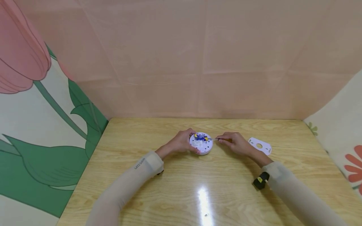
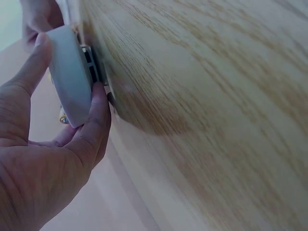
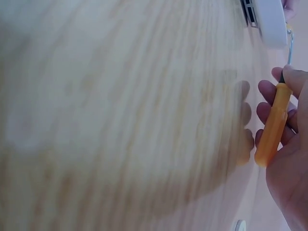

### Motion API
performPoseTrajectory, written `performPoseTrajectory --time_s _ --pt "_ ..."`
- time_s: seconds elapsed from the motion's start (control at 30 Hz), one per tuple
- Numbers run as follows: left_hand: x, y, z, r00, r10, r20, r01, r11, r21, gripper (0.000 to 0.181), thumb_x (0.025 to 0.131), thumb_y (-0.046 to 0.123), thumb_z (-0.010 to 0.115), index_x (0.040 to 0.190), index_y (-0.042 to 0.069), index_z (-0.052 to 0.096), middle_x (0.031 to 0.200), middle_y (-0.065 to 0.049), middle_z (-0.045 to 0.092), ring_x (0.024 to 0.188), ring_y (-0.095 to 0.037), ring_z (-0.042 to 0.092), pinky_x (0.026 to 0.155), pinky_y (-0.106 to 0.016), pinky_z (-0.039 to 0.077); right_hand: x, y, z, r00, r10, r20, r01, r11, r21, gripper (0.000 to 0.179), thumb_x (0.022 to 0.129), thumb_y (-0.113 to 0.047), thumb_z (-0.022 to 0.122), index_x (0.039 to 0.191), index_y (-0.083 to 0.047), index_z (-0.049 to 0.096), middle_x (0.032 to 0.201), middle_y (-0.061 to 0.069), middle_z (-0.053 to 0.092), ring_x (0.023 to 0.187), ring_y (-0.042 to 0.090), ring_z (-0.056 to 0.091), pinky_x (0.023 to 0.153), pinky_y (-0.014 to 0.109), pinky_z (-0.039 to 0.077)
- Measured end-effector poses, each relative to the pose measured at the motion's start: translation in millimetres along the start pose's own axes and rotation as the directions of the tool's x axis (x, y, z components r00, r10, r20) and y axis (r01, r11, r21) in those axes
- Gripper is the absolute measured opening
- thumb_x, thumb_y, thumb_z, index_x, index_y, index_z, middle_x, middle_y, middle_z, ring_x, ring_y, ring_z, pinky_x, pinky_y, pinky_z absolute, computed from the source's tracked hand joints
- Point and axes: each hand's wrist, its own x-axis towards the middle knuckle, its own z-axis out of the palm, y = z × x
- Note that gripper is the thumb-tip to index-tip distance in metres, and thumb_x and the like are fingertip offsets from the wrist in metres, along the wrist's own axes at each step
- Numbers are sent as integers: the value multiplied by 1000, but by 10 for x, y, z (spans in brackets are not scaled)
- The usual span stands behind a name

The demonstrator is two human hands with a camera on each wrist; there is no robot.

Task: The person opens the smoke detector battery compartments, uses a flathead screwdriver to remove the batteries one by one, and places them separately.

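A round white smoke detector [image 1: 205, 147] lies near the middle of the table with its back facing up. Blue-and-yellow batteries [image 1: 201, 137] sit in its compartment. My left hand [image 1: 182, 142] grips the detector by its left side, thumb and fingers around the rim [image 2: 70, 77]. In my right hand [image 1: 237, 142] is a screwdriver with an orange handle [image 3: 272, 125], held between thumb and curled fingers. Its thin metal shaft [image 3: 290, 48] points left, with the tip at the battery compartment.
A white mounting plate [image 1: 265, 143] with a round hole and slots lies on the wooden table [image 1: 158, 197] beyond my right wrist. Behind the table hangs a pink backdrop [image 1: 158, 62], with flower-printed cloth [image 1: 56, 160] at the left.
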Motion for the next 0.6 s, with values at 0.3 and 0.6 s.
performPoseTrajectory --time_s 0.3,0.6 --pt "-3 -6 1 1000 3 -8 -3 1000 3 89 68 33 103 140 5 57 128 -9 71 114 -20 66 105 -35 51 26 17 -80 997 57 -50 -60 997 -54 20 99 -2 72 118 -5 79 109 8 80 103 28 75 90 48 60" --pt "-9 0 -1 1000 -4 0 4 1000 -13 90 69 32 103 141 5 56 131 -10 70 117 -22 65 108 -36 50 87 25 -123 993 86 -86 -95 990 -106 14 100 -2 71 113 0 77 111 16 78 106 37 73 92 57 57"
